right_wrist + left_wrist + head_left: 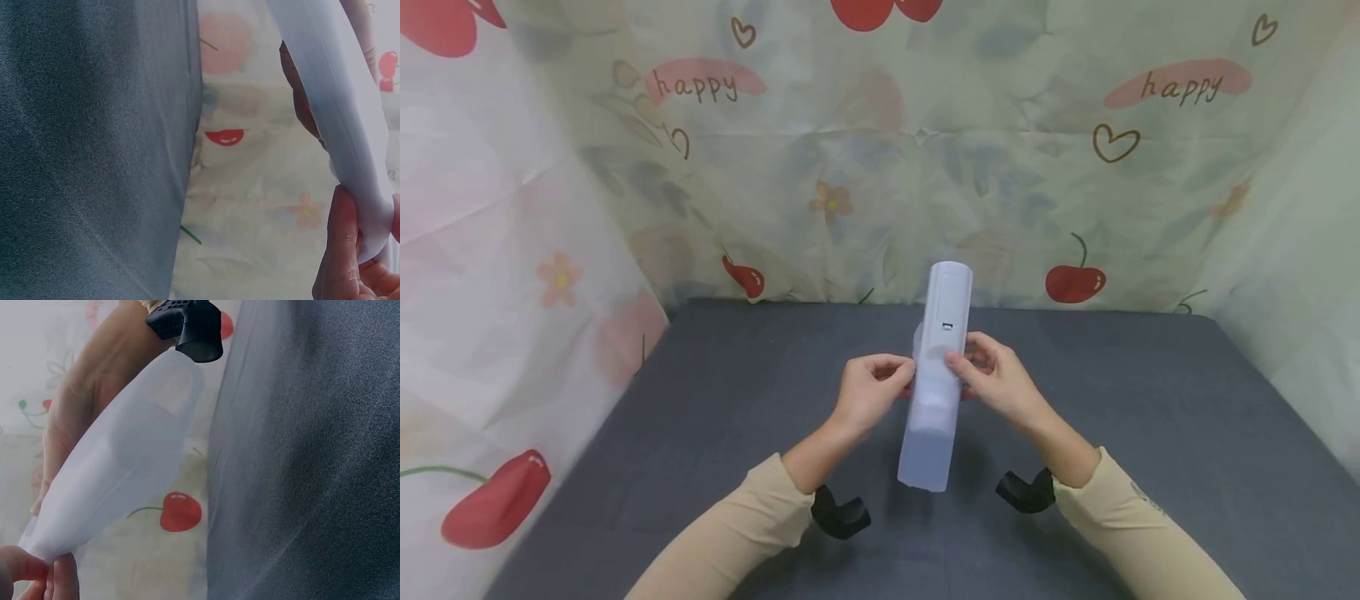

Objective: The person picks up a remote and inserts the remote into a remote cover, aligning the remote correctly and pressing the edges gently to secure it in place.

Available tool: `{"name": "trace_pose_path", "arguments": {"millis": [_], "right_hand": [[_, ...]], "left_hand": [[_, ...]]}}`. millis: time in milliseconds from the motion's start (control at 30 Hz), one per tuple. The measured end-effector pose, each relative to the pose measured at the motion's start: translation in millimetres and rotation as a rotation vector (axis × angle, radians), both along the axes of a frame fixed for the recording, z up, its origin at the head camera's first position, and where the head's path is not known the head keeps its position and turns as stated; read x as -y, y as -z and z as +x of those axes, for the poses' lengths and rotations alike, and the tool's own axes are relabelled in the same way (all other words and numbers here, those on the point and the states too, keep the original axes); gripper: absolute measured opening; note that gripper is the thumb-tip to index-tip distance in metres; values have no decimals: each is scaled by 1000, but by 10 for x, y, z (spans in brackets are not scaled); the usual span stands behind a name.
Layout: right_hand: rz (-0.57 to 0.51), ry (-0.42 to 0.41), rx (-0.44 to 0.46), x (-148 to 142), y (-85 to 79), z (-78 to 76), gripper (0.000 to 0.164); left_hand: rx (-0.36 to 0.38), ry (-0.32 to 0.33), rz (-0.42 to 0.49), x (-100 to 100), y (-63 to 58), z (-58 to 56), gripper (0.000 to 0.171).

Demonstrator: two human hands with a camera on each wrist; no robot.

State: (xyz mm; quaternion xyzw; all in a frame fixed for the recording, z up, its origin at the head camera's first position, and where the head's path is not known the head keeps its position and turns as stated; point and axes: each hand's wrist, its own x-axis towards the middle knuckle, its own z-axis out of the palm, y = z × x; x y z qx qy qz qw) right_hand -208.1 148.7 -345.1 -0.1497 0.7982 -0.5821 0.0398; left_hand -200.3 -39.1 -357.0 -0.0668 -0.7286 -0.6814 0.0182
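Note:
A long white plastic device point(936, 375) is held up over the table by both hands, tilted slightly to the right at its top. Its far end is rounded, a small dark slot sits in its upper face, and the near end is a boxy, bluish part. My left hand point(868, 387) pinches its left edge about midway, thumb against fingertips. On the opposite side my right hand point(1000, 379) grips it, thumb on the upper face and fingers round the side. In the left wrist view the device point(119, 450) looks broad and smooth; its underside is hidden from the head view.
A dark grey cloth covers the table point(760, 367). Patterned curtains point(917, 167) with cherries, hearts and flowers hang behind and at both sides. Black wrist mounts point(841, 513) stick out below the beige sleeves point(737, 525).

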Motion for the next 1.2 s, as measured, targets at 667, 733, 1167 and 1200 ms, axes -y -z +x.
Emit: {"name": "trace_pose_path", "arguments": {"millis": [667, 733, 1167, 1200], "right_hand": [[27, 31, 19, -49, 6, 4, 43], [34, 46, 5, -42, 6, 16, 42], [-26, 105, -40, -16, -11, 98, 37], [-24, 106, -31, -18, -3, 103, 35]], "left_hand": [[96, 98, -93, -39, -82, 1, 33], [89, 117, -107, -43, -73, -4, 33], [18, 87, -51, -16, -33, -4, 30], [13, 84, -56, -16, -33, -4, 30]]}}
